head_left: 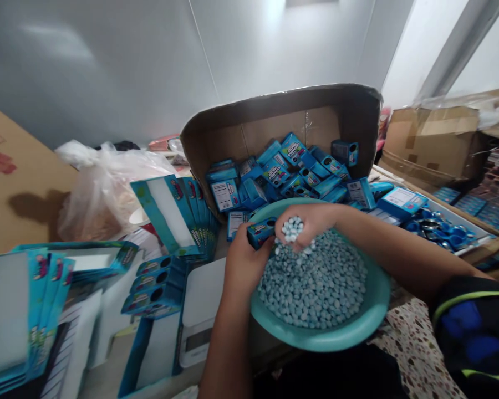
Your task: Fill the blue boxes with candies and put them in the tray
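My left hand [243, 265] grips a small blue box [261, 231] above the rim of a teal bowl [360, 327]. The bowl is full of small pale blue candies [316, 282]. My right hand [305, 223] is cupped just right of the box, holding a heap of the candies at the box's open end. Some candies spill from the hand toward the bowl.
Behind the bowl a tipped cardboard box [283, 119] holds several small blue boxes [291, 166]. Flat blue cartons [183, 213] stand to the left, with filled boxes [156, 285], a white scale [202, 310] and a plastic bag [108, 188]. Blue rings [436, 230] lie in a tray at right.
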Motion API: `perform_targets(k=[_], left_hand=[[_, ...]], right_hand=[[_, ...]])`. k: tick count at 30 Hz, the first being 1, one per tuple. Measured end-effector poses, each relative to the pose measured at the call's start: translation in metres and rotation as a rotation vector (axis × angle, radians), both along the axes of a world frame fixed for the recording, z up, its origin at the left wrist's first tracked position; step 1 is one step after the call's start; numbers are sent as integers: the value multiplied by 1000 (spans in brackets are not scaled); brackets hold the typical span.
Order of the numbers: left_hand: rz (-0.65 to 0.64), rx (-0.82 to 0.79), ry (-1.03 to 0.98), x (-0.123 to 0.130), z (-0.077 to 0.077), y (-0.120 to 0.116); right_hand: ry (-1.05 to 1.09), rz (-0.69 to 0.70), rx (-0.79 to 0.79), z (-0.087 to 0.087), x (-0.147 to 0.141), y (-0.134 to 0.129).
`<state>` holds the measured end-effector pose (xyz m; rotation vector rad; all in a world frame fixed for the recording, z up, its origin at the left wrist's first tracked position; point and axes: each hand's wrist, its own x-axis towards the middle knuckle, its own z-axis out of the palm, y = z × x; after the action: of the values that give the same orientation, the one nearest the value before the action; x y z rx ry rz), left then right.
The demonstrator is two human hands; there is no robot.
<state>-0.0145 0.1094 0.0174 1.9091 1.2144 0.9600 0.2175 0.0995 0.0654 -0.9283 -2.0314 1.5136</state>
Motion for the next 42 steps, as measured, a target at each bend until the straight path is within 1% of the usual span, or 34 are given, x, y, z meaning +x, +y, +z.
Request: perform_targets(k=[2,6,8,11,15,19,25,28,30,33,35,37,40,42], left_hand=[[-33,14,36,1,-3,-1],[-138,-9,-4,2,-5,-2],[-168,-21,-11,3,-4,-3],[-143,-39,39,3,0,-5],[-126,-65,51,3,3,-7],[-130,-82,13,3,1,-5],[-98,50,-118,4,-4,-2],[-112,105,-106,5,-2,-2],[-119,120,-88,6,-1,-2],[-115,53,-129,8,-2,1],[-152,-3,-159,9,-4,3],[-193,-27,-163,10,-5,4],[-155,-17,-139,8,-4,4],[-116,7,-143,6,-1,4]], right_hand=[[177,-98,-49,-2,-1,1],[514,-404,-139,-13,-19,3],[617,-523,-158,-18,-30,4],[662,-607,-130,-24,-41,4],[663,-627,-70,-26,-45,3],[653,-640,-64,-24,-42,1],[667,-675,47,-22,-37,3],[654,-649,102,-21,-37,3],[626,-653,108,-20,-37,3],[594,-639,95,-20,-35,5],[561,-615,107,-21,-34,6],[507,-605,127,-22,-33,8],[405,-597,175,-22,-32,8],[320,-556,228,-21,-32,7]])
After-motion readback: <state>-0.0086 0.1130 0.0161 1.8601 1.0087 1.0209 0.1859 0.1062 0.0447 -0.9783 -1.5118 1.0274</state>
